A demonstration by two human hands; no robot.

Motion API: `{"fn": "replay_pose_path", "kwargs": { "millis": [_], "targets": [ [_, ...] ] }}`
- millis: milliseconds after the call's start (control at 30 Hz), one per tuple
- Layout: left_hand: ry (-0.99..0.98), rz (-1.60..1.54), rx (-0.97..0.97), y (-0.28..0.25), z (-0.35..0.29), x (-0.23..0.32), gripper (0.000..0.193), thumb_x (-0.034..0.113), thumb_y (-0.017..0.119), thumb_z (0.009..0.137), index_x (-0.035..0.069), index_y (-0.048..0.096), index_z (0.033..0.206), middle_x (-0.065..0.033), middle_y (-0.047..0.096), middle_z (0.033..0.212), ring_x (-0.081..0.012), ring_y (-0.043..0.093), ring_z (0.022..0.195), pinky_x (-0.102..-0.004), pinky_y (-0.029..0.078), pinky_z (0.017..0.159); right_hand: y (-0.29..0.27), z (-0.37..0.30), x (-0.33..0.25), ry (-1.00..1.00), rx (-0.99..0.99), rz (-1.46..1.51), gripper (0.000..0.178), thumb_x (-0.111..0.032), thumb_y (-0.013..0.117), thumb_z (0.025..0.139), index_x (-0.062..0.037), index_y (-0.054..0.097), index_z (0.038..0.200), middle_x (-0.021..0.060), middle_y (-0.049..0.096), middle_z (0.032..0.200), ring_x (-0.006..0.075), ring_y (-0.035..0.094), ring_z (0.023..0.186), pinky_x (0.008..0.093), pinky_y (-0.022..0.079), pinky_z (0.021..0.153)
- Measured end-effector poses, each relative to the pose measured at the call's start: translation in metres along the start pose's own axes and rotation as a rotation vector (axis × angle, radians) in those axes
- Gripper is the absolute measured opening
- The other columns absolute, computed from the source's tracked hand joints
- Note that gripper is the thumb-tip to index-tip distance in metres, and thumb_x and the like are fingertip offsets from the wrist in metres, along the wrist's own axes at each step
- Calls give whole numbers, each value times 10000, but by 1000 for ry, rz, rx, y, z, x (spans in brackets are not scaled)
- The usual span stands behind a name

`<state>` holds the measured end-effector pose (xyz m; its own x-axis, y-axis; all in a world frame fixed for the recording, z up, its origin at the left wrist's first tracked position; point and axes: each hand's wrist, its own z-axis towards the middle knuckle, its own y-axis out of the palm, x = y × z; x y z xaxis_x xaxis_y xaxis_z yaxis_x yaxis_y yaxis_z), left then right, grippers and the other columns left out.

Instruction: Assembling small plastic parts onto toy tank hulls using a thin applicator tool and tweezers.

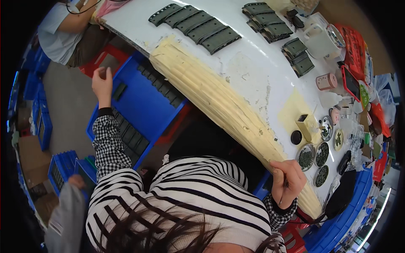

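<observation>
Down at the left of the frame, the left hand (102, 84) hangs with loose, empty fingers over the blue crate (139, 101) of dark flat parts (168, 90). Lower right, the right hand (288, 182) is closed on a thin dark tool (285, 187) at the white counter's (253, 63) cream-taped edge.

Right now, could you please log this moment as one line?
left hand: reaching over blue crate | right hand: holding thin tool at table edge | dark parts in crate

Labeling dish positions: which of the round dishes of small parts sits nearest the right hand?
The dark dish at the table's near edge, lowest of the cluster, right of the right hand; the others lie farther up the table.
</observation>
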<state>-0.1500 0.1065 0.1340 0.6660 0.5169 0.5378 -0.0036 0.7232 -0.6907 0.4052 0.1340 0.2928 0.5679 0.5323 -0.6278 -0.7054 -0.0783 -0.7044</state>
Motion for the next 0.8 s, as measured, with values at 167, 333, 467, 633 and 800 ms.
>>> {"fn": "replay_pose_path", "kwargs": {
  "millis": [167, 333, 467, 633, 800],
  "targets": [
    [164, 362, -446, 36, -73, -151, 673, 210, 703, 797, 85, 384, 1376, -212, 468, 1318, -388, 491, 1173, -443, 443, 965, 15, 16, -16, -86, -67, 32, 167, -54, 747, 673, -36, 700, 832, 86, 579, 642, 221, 559, 560, 305, 427, 514],
    [-71, 475, -521, 62, -72, -136, 746, 248, 721, 791, 87, 342, 1413, -226, 442, 1305, -394, 482, 1162, -450, 445, 971, 16, 16, -25, -90, -77, 9, 181, -53, 747, 663, -44, 707, 839, 80, 579, 646, 211, 545, 548, 302, 420, 509],
    [-212, 632, -651, 65, -56, -135, 661, 339, 731, 780, 51, 462, 1311, -213, 494, 1241, -388, 481, 1161, -452, 455, 961, 1, 11, -33, -142, 11, -14, 163, -50, 719, 677, -46, 711, 840, 67, 581, 646, 202, 532, 537, 304, 420, 501],
    [-286, 393, -508, 82, -60, -125, 639, 385, 737, 761, 1, 512, 1220, -189, 620, 1135, -353, 595, 1048, -444, 474, 910, -52, -7, -95, -990, 431, 545, 109, -119, 648, 799, -124, 661, 907, -19, 664, 817, 113, 565, 534, 236, 500, 588],
    [-599, -162, 1, 47, -91, -113, 589, 343, 754, 782, -7, 523, 1195, -157, 632, 1115, -283, 612, 1017, -373, 477, 884, -90, -18, -116, -1444, 948, -140, 198, -249, 571, 908, -96, 668, 987, -23, 680, 845, 114, 627, 682, 282, 518, 693]
  ]
}}
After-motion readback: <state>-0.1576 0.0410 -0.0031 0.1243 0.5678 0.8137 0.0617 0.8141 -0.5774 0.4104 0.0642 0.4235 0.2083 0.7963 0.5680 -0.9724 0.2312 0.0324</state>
